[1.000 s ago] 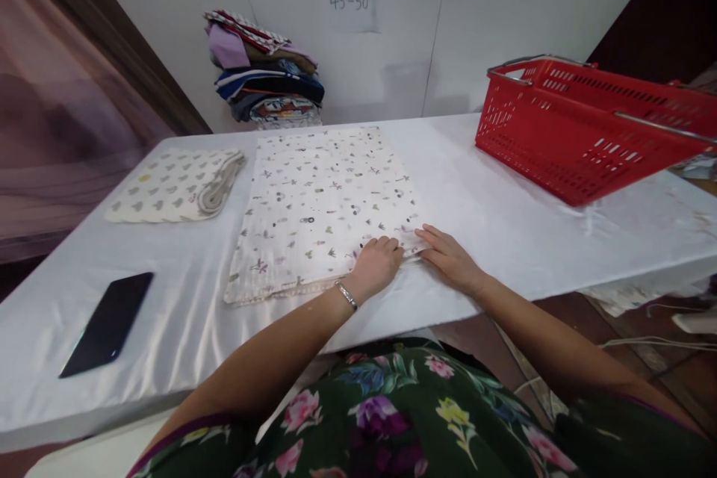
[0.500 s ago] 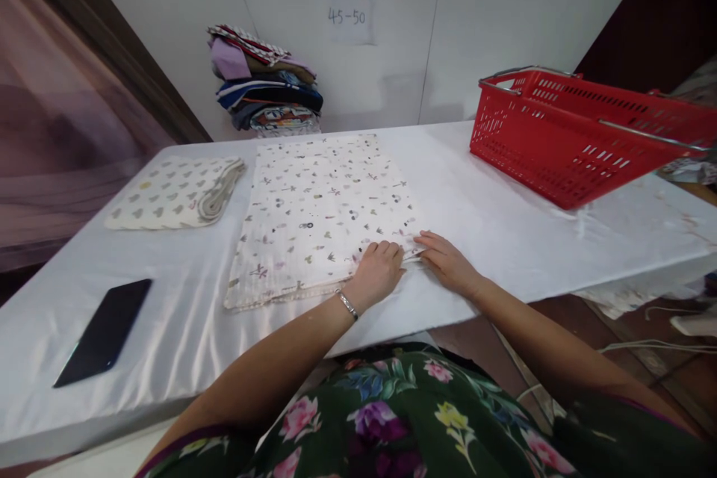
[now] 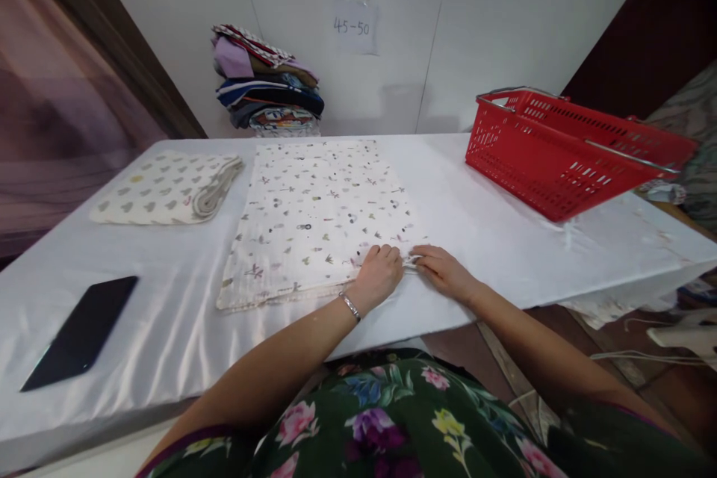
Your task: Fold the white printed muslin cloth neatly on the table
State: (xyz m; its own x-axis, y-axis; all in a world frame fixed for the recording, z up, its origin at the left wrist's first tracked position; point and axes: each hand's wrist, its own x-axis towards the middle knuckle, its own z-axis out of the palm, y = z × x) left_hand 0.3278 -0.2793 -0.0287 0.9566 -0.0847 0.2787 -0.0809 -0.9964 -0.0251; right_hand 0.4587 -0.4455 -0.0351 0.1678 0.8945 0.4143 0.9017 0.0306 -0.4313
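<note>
A white muslin cloth (image 3: pixel 319 216) printed with small plants and figures lies folded in a rectangle in front of me. At its near right corner, my left hand (image 3: pixel 381 274) rests with curled fingers on the near edge, closed on the fabric. Just to the right, my right hand (image 3: pixel 444 271) pinches the same corner between thumb and fingers, and its layers show between my two hands. The fingertips of both hands are partly hidden. To the left lies a thick folded blanket (image 3: pixel 162 190) with grey cloud-like shapes, its rolled edge facing the cloth.
A white satin-like cover (image 3: pixel 184 343) drapes the table. A dark phone (image 3: pixel 84 332) lies at the left front. Toward the right back stands a red plastic basket (image 3: pixel 560 153) with metal handles. A stack of folded fabrics (image 3: pixel 269 89) rises by the wall, below paper signs (image 3: pixel 352 26).
My right hand has closed on the corner of the cloth, its fingers more bent than before. The left hand stays in place. The view has shifted slightly.
</note>
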